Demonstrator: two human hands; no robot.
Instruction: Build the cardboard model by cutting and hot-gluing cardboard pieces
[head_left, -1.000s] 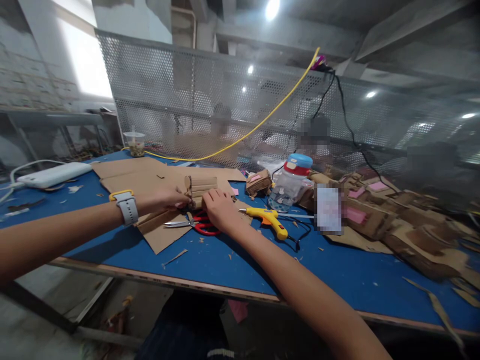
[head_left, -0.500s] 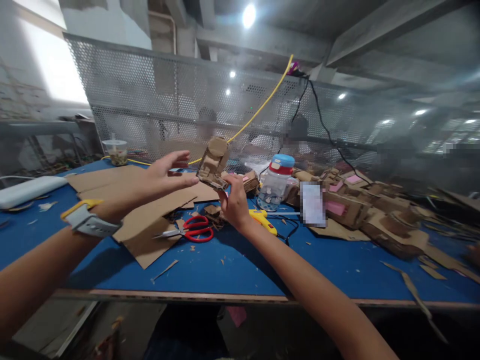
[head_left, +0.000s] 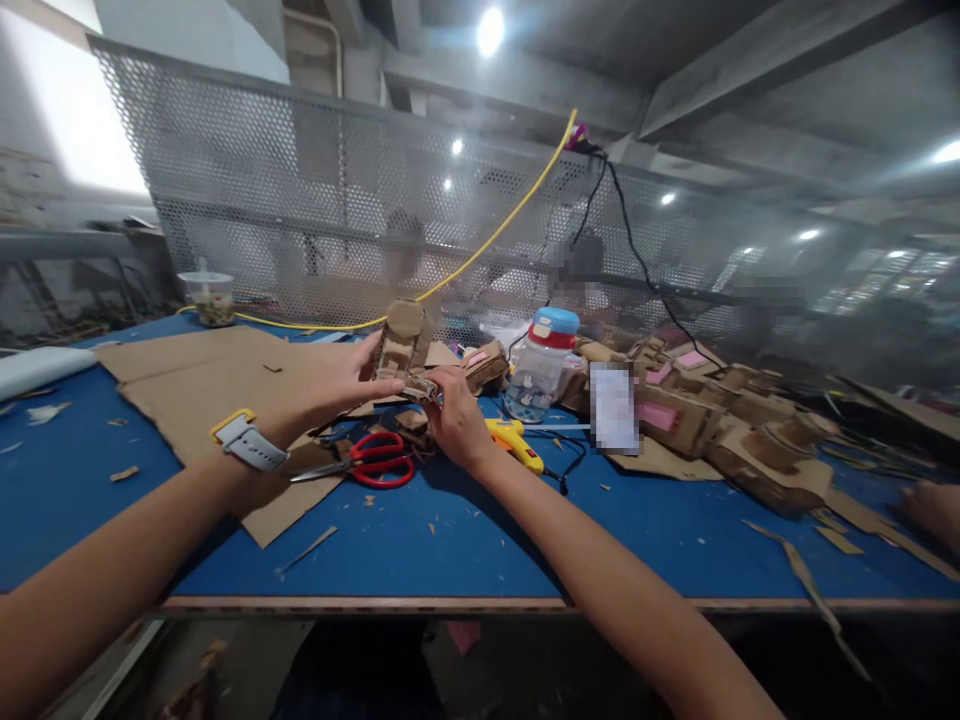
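Note:
A small cardboard model [head_left: 403, 345] is held upright just above the blue table [head_left: 525, 530]. My left hand [head_left: 337, 385], with a grey watch on its wrist, grips the model's left side with thumb and fingers. From below and the right, my right hand [head_left: 454, 415] pinches the model's base. Red-handled scissors [head_left: 367, 462] lie on the table right under both hands. A yellow glue gun [head_left: 514, 443] rests just right of my right hand.
Flat cardboard sheets [head_left: 210, 385] cover the table's left. A clear bottle with a blue and red lid [head_left: 541, 365] stands behind the glue gun. Cardboard models with pink patches [head_left: 720, 425] pile up at the right. A perforated metal screen [head_left: 337, 200] backs the table. Another person's hand [head_left: 934, 510] shows at the far right.
Both hands lifted the cardboard model off the table. My left hand let go and spread open for a moment, then closed on the model's side again as it came lower.

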